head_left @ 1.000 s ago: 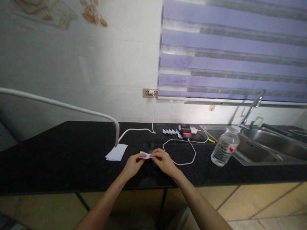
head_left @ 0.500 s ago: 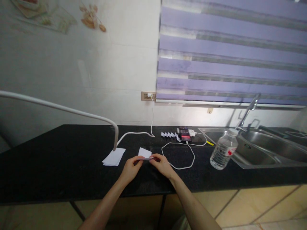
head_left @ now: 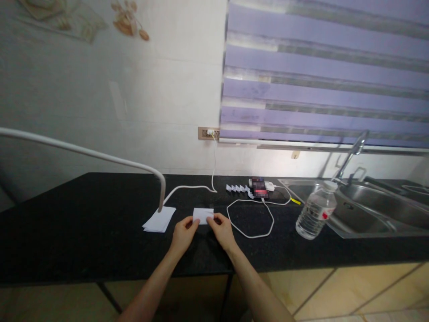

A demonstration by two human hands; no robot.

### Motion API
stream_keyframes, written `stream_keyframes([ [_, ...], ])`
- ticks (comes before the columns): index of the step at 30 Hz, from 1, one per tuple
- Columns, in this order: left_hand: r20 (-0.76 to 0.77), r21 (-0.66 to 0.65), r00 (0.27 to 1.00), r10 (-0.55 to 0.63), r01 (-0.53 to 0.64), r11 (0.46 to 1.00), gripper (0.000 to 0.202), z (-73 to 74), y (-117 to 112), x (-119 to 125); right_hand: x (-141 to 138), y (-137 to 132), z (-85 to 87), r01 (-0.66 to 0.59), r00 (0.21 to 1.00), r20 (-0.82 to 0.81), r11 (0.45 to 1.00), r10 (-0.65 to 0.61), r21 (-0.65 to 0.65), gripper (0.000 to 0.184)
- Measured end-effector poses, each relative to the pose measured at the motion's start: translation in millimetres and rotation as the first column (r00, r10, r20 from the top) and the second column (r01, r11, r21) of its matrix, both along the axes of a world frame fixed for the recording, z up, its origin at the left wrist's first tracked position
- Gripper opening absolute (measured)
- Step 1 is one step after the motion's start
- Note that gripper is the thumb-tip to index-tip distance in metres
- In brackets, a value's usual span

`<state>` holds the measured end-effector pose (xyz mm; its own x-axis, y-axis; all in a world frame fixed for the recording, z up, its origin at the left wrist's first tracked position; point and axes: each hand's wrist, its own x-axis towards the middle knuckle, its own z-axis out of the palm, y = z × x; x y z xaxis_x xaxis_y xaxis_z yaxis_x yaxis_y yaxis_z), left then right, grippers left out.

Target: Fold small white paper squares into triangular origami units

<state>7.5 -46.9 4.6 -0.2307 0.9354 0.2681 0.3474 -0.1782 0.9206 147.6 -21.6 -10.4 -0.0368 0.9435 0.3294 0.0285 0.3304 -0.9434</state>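
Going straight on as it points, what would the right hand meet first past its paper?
Past the white paper, the right hand would probably meet the white cable lying behind it, though depth is unclear.

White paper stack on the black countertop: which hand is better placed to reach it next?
Probably the left hand, nearer the white paper stack; the right hand sits farther off. Both hold a white paper rectangle.

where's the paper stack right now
In the head view, the paper stack lies on the black counter, left of the left hand, at the end of the white tube.
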Motion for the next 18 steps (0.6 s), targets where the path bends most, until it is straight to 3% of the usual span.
stream_keyframes([
  [4,0.218,-0.006,0.976,0.004,-0.002,1.0,0.042,-3.8,3,3,0,-3,0.7,0.033,0.999,-0.005,0.999,-0.033,-0.009,0.016],
  [7,0.29,-0.037,0.957,-0.013,0.024,0.999,0.047,-6.7,4,3,0,-5,2.7,0.036,0.999,0.011,0.999,-0.036,-0.008,0.015],
  [11,0.255,-0.025,0.966,-0.034,0.042,0.999,0.031,-10.2,5,1,0,-6,3.7,0.03,0.999,-0.043,0.999,-0.031,-0.02,0.014],
  [15,0.189,-0.017,0.982,-0.026,0.03,0.999,0.03,-10.1,3,-1,-2,-3,0.6,-0.048,0.974,-0.226,0.997,0.033,-0.059,0.035],
  [18,0.185,-0.025,0.982,-0.029,0.034,0.999,0.029,-7.9,1,0,-1,-2,0.3,-0.084,0.969,-0.241,0.991,0.056,-0.105,0.033],
])
